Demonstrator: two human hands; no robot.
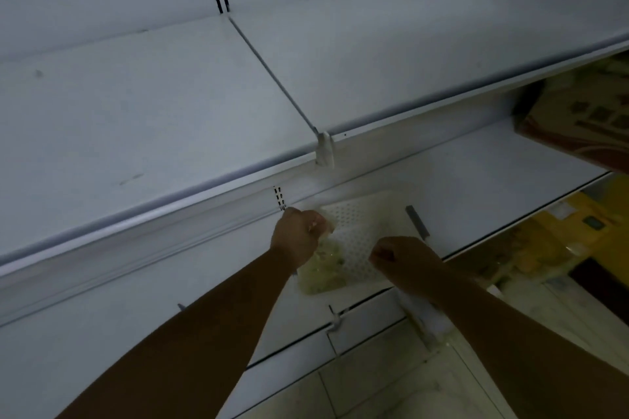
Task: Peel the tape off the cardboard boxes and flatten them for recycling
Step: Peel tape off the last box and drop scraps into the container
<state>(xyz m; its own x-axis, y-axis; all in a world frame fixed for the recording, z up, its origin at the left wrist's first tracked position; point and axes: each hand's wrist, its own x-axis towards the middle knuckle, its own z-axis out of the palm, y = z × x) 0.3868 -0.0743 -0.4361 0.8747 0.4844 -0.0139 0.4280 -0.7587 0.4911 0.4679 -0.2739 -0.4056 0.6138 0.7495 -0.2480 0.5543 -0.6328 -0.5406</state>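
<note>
Single head cam, tilted, looking forward and down at white shelves [170,133]; close range, both forearms entering from bottom edge.

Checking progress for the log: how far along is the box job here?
Done: nothing visible; no flattened box shows. In hand: left hand pinches something pale at a white perforated tray on the lower shelf; right hand is fisted at the tray's near edge. Left: a printed cardboard box at right looks unflattened.

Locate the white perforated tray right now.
In the head view the white perforated tray sits lower centre on the lower white shelf, between the left hand and right hand.
</note>
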